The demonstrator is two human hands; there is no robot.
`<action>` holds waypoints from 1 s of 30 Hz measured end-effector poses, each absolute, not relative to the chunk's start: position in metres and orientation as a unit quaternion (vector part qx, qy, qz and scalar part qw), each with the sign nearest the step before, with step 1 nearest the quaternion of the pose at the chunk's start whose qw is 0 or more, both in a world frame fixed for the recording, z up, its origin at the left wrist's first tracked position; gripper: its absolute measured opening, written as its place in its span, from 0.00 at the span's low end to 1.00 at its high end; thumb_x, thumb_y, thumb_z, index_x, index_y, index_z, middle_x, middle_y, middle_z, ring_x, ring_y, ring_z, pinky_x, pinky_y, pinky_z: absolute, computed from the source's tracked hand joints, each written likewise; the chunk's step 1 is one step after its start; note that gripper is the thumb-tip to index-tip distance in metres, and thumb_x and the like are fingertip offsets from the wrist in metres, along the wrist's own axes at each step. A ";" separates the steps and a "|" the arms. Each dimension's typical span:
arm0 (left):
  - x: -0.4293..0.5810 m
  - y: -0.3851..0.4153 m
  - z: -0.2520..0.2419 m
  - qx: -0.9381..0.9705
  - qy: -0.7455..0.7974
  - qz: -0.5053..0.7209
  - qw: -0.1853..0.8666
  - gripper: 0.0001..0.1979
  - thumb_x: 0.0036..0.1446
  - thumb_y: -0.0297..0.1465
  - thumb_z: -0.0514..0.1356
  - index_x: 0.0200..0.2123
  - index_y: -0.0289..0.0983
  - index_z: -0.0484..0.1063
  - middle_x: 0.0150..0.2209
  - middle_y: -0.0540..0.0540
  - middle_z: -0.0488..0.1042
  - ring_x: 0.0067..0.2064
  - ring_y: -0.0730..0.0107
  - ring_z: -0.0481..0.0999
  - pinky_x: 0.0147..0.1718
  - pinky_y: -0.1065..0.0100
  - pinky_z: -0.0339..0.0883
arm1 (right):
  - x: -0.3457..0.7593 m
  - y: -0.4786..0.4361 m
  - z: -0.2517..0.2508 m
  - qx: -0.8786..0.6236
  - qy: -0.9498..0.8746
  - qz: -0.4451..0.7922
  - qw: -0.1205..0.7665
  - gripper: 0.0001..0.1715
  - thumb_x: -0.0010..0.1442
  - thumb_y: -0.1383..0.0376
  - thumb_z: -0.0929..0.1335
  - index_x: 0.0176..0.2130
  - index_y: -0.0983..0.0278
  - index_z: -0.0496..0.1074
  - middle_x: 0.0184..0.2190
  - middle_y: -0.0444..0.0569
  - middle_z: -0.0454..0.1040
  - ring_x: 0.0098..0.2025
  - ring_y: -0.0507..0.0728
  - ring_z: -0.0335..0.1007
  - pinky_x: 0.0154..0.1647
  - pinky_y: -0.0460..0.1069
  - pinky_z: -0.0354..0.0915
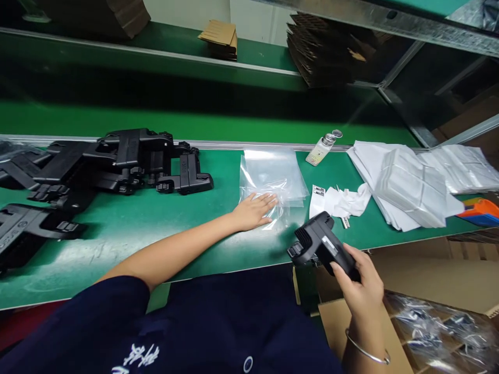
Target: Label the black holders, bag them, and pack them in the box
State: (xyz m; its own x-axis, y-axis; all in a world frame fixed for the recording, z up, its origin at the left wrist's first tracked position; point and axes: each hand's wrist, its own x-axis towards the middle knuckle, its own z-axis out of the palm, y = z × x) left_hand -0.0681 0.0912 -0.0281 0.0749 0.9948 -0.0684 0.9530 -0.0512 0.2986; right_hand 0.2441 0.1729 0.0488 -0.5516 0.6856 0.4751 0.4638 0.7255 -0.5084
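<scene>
My left hand lies flat with its fingers stretched out on a stack of clear plastic bags in the middle of the bench. Over the bench's front edge, my right hand grips a black plastic device by its lower end, thumb on one side and fingers on the other. The device is tilted, and a small white label shows on it. Several similar black devices are heaped on the left of the bench. A white crumpled paper with printed labels lies just beyond the held device.
A bottle with a metal top stands behind the papers. Wrapped packs of white bags lie at the right, beside an orange and blue object. Below the right edge sits a cardboard box with plastic-wrapped items. Cardboard pieces rest on the shelf.
</scene>
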 end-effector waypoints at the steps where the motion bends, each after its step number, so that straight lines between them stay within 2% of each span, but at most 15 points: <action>1: -0.072 0.096 -0.026 0.713 0.686 0.083 0.119 0.32 0.66 0.44 0.51 0.69 0.36 0.50 0.70 0.38 0.49 0.70 0.50 0.51 0.65 0.42 0.45 | 0.240 0.172 0.048 -0.313 -0.873 0.167 0.334 0.20 0.59 0.59 0.71 0.51 0.61 0.71 0.43 0.53 0.76 0.44 0.61 0.75 0.44 0.55 0.73; 3: -0.074 0.102 -0.023 0.705 0.696 0.098 0.094 0.30 0.65 0.43 0.54 0.65 0.34 0.57 0.68 0.35 0.56 0.67 0.50 0.57 0.63 0.45 0.50 | 0.230 0.170 0.047 -0.278 -0.888 0.184 0.318 0.20 0.60 0.61 0.70 0.52 0.60 0.70 0.43 0.53 0.76 0.44 0.60 0.75 0.44 0.53 0.73; 6: -0.068 0.099 -0.019 0.694 0.705 0.116 0.081 0.16 0.66 0.35 0.54 0.50 0.33 0.71 0.54 0.36 0.73 0.55 0.55 0.72 0.54 0.56 0.64 | 0.216 0.164 0.043 -0.232 -0.907 0.218 0.277 0.19 0.61 0.62 0.69 0.53 0.60 0.68 0.44 0.53 0.76 0.45 0.59 0.75 0.44 0.52 0.73; 9: -0.069 0.091 -0.008 0.679 0.718 0.131 0.079 0.13 0.67 0.30 0.50 0.41 0.34 0.74 0.44 0.40 0.75 0.45 0.61 0.75 0.43 0.64 0.68 | 0.199 0.158 0.039 -0.176 -0.920 0.264 0.230 0.17 0.62 0.62 0.69 0.51 0.61 0.68 0.43 0.53 0.76 0.45 0.58 0.76 0.43 0.52 0.74; 14: -0.081 0.072 0.022 0.680 0.706 0.188 0.057 0.14 0.68 0.32 0.49 0.41 0.37 0.75 0.37 0.44 0.76 0.41 0.63 0.75 0.36 0.67 0.66 | 0.173 0.151 0.033 -0.145 -0.926 0.271 0.220 0.18 0.63 0.61 0.68 0.52 0.62 0.67 0.43 0.53 0.76 0.45 0.58 0.76 0.43 0.51 0.73; 17: -0.083 0.055 0.037 0.693 0.680 0.211 0.112 0.16 0.69 0.33 0.47 0.43 0.37 0.74 0.36 0.45 0.77 0.40 0.65 0.76 0.37 0.69 0.66 | 0.164 0.149 0.030 -0.197 -0.918 0.219 0.265 0.18 0.64 0.61 0.68 0.52 0.63 0.67 0.44 0.54 0.76 0.46 0.59 0.75 0.44 0.52 0.73; 20: -0.075 0.045 0.049 0.654 0.685 0.261 0.189 0.15 0.67 0.34 0.48 0.51 0.38 0.71 0.36 0.47 0.78 0.38 0.66 0.77 0.38 0.69 0.67 | 0.157 0.145 0.028 -0.255 -0.906 0.157 0.300 0.16 0.64 0.60 0.67 0.50 0.65 0.69 0.43 0.56 0.76 0.45 0.60 0.75 0.42 0.53 0.73; 23: -0.062 0.046 0.061 0.599 0.693 0.313 0.251 0.18 0.65 0.35 0.50 0.56 0.41 0.68 0.33 0.51 0.76 0.34 0.68 0.76 0.36 0.70 0.67 | 0.147 0.139 0.027 -0.244 -0.917 0.092 0.303 0.16 0.65 0.59 0.67 0.48 0.65 0.71 0.42 0.57 0.75 0.41 0.60 0.76 0.37 0.51 0.72; 30: -0.053 0.049 0.078 0.494 0.703 0.432 0.273 0.16 0.62 0.34 0.53 0.51 0.40 0.71 0.24 0.54 0.69 0.28 0.71 0.70 0.31 0.71 0.63 | 0.141 0.137 0.032 -0.178 -0.933 0.032 0.311 0.11 0.64 0.62 0.68 0.46 0.62 0.74 0.40 0.54 0.75 0.37 0.56 0.74 0.33 0.48 0.68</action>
